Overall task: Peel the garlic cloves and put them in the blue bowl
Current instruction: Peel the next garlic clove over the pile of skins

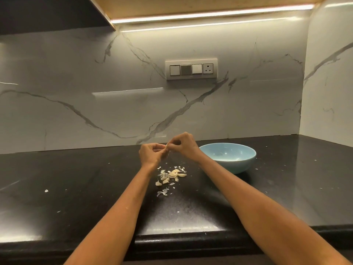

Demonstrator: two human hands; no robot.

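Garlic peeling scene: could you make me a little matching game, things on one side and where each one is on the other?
Things:
1. blue bowl
2. garlic clove
3. pile of cloves and skins
4. switch panel

Places:
A. on the marble wall
B. on the counter between the forearms
C. pinched between both hands
D. on the counter beside the right hand

Pairs: 1-D, 2-C, 3-B, 4-A

One head-worn view, wide-angle, looks forward and down along both forearms; the left hand (pixel 151 153) and right hand (pixel 184 145) sit mid-frame, fairly far; the marble wall (pixel 76 83) rises beyond them.
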